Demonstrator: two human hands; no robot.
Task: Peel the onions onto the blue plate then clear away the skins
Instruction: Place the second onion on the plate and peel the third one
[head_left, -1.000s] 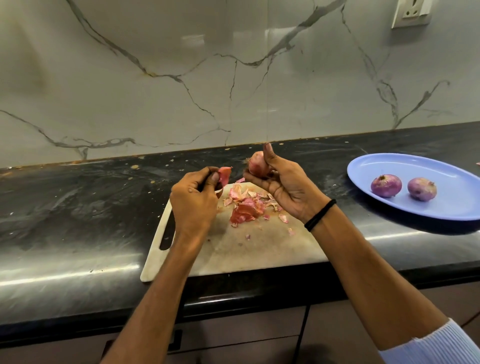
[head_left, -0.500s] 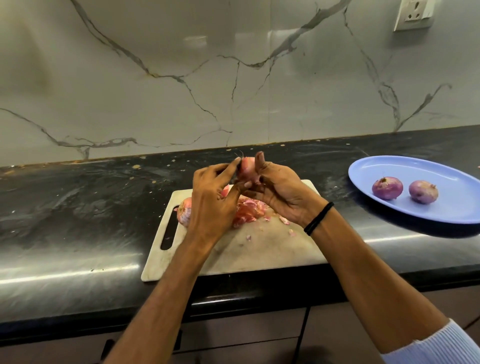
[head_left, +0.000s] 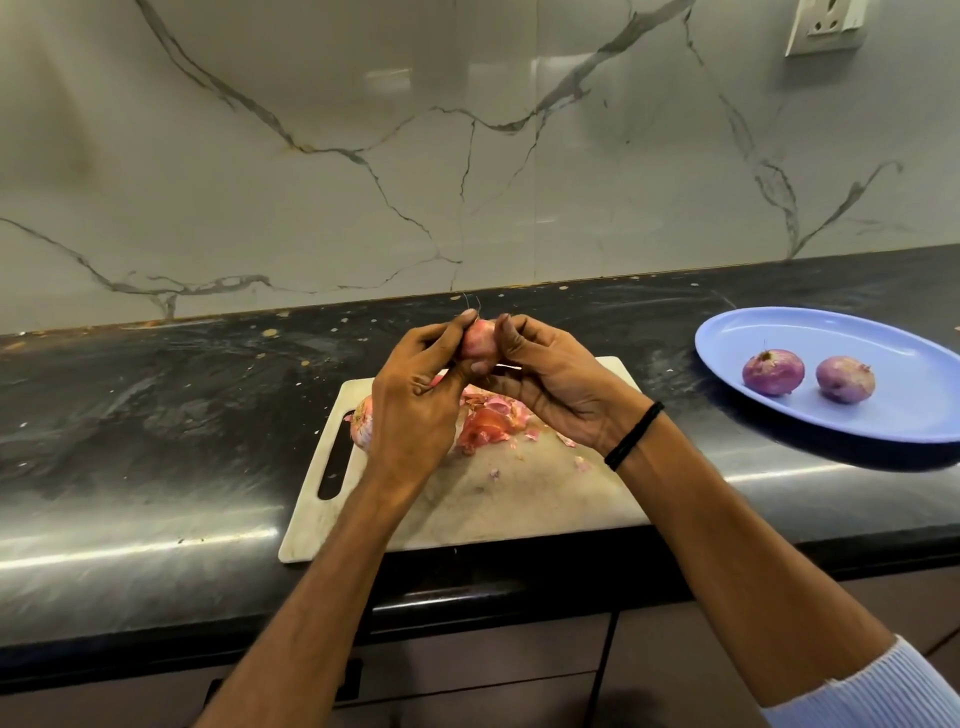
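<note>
We're mid-peel above the cutting board (head_left: 467, 499): right hand (head_left: 550, 384) grips onion (head_left: 479, 340), left hand (head_left: 415, 400) pinches probably its skin; next, strip it off.

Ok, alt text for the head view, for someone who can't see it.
The left hand and right hand pinch an onion above a board strewn with skins. Two more onions lie on a blue plate to the right, on a dark counter.
</note>
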